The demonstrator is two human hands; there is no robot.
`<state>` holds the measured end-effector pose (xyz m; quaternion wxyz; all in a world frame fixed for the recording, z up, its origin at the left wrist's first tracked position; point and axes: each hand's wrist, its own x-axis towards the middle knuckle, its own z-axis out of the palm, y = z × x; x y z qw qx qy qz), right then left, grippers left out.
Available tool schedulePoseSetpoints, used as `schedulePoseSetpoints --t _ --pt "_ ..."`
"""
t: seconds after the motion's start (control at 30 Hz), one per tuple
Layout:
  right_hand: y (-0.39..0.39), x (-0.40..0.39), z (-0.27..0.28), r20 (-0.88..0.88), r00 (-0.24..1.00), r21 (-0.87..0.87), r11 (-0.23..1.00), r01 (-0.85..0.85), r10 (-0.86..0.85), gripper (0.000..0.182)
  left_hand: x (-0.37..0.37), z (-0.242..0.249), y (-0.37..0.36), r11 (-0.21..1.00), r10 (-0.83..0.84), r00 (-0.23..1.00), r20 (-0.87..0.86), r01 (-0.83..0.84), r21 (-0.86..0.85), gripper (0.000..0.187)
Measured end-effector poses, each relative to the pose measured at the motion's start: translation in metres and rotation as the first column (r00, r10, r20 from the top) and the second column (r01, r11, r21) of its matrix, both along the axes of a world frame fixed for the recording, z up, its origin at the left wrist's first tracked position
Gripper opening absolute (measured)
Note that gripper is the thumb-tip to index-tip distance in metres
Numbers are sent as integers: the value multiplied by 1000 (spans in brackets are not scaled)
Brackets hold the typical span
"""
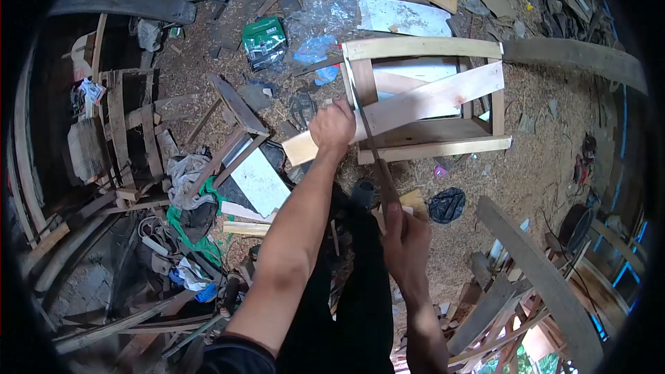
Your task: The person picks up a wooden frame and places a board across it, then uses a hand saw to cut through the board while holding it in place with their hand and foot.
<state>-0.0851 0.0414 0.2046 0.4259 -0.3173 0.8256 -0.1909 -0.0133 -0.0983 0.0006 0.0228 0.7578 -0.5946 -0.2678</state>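
My left hand (334, 126) is closed over a pale wooden plank (422, 100) near its left end. This plank lies slantwise across a box-like wooden frame (424, 48), which stands on the ground. In my right hand (407, 241) is the near end of a handsaw (377, 156), the fingers wrapped round its handle. Its long, dark blade points away from me and crosses the plank just right of my left hand. The teeth are too small to make out, and my fingers hide most of the handle.
A green packet (264, 43) and clear plastic sheeting (325, 14) lie beyond the frame. Left of my arm are a white panel (258, 176) and a small wooden stand (239, 107). A black plastic bag (447, 205) sits at right, near a large curved plank (540, 270). Shavings cover the floor.
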Motion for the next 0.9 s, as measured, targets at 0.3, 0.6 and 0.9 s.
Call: schedulePoseSetpoints --t 0.3,0.6,0.9 --pt "-11 11 3 -35 999 -59 998 13 -15 44 6 1 -8 999 2 999 -32 -1 47 50" --pt "-35 -4 21 20 999 146 989 -39 37 45 11 -15 -3 998 -42 999 16 43 -55 51" --pt "-14 -25 8 100 994 33 998 -47 44 43 1 -6 3 1000 5 999 52 -5 -12 50"
